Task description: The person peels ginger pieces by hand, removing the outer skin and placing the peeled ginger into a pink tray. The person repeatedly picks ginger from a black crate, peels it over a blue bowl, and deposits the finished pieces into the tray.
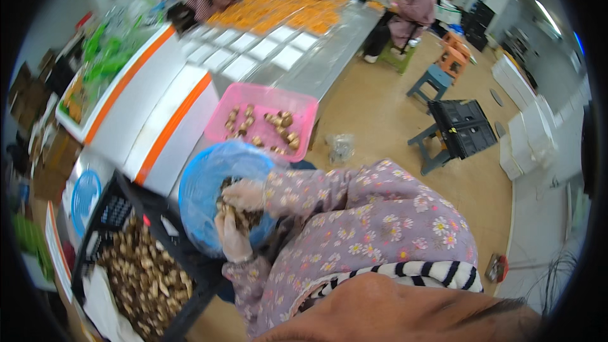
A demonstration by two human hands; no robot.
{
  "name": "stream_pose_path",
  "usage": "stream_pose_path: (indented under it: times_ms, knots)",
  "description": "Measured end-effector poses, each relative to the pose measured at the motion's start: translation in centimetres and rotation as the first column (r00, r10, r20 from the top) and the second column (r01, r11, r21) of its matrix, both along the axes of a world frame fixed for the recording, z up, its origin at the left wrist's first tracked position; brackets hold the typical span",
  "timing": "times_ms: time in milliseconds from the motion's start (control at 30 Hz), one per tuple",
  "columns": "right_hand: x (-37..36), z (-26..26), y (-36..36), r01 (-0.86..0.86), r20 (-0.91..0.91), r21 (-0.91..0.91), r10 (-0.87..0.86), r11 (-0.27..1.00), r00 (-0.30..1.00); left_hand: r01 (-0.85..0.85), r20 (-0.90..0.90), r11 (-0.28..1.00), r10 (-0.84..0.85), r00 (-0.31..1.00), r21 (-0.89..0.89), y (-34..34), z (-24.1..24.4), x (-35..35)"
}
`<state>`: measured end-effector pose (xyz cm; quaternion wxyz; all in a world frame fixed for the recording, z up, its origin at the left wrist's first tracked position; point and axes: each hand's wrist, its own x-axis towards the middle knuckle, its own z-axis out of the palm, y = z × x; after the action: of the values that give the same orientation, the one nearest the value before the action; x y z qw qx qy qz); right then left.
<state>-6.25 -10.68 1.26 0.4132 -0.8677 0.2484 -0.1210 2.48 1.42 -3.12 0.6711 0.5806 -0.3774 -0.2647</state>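
Observation:
My gloved right hand (244, 194) and gloved left hand (233, 237) are close together over a round blue plastic basin (199, 190) lined with a clear plastic bag. The fingers of both bend around a small brown-and-cream mushroom (227, 209), mostly covered by them and blurred. Under the hands, more brown matter (254, 220) shows in the basin. Just beyond stands a pink plastic basket (261, 97) with short rows of mushrooms (285, 126). To the left, a black plastic crate (173, 247) holds a heap of mushrooms (147, 275) and a white cloth or sheet (102, 301).
White foam boxes (175, 118) with orange stripes flank the basin. The metal table (332, 61) bears white trays (263, 49) and a spread of orange produce (285, 4). A person (413, 9) sits across the room; others stand behind the table. Stools (434, 78) and a black folded crate (460, 128) occupy the floor.

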Motion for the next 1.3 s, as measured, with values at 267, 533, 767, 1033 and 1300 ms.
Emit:
stream_pose_path:
  times_ms: [267, 533, 767, 1033, 1300]
  knots:
    - [0.4, -0.8, 0.9, 0.102, 0.019, -0.141, -0.101, 0.985, 0.995, 0.222, -0.722, 0.974, -0.192, 0.665, -0.054, 1.1, 1.8, 1.0]
    - [-0.3, -1.1, 1.3, 0.001, 0.277, -0.017, 0.004, 1.0, 0.961, 0.229, -0.718, 0.934, -0.358, 0.597, -0.275, 1.1, 0.3, 1.0]
    - [-0.4, 0.2, 1.1, 0.009, 0.189, 0.37, -0.084, 0.929, 0.978, 0.118, -0.794, 0.984, -0.18, 0.58, -0.136, 0.8, 1.7, 0.3]
    - [-0.4, -1.1, -0.1, 0.224, 0.088, 0.177, -0.242, 0.958, 0.966, 0.254, -0.9, 0.943, -0.292, 0.325, -0.214, -0.3, 2.6, 0.5]
    - [0.1, -2.1, 0.2, -0.108, -0.148, -0.086, 0.094, 0.99, 0.985, 0.475, -0.043, 0.88, -0.475, 0.879, -0.007, -13.8, 6.5, -1.6]
